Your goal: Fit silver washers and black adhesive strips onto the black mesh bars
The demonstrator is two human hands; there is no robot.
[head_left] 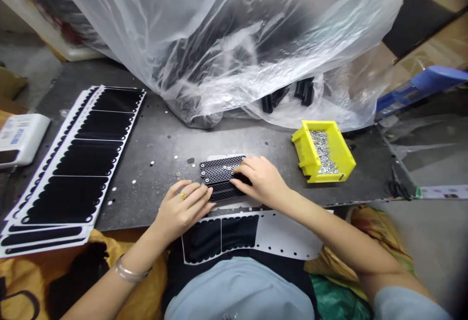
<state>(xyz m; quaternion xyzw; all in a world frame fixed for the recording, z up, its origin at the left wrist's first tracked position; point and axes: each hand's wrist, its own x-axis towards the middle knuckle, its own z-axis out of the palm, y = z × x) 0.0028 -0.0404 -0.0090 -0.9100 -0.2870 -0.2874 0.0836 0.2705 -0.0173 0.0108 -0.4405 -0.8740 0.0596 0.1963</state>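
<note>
A row of narrow black strips (221,169) with a textured surface and rounded ends lies on the bench in front of me. Small silvery pieces (228,168) show on them. My left hand (186,205), with a yellow ring on one finger, has thumb and fingertips closed at the left end of the lower strips. From the right, my right hand (263,181) reaches over the strips, its thumb and fingers bent together on them. Whatever is between those fingertips is hidden. White sheet material (221,157) shows beneath the strips.
Right of my hands stands a yellow bin (309,156) of small shiny metal parts. White sheets with black scalloped panels (93,156) are piled at left; another sheet (285,239) lies across my lap. Clear plastic (226,66) drapes the back. Scissors (397,186) lie near the right edge.
</note>
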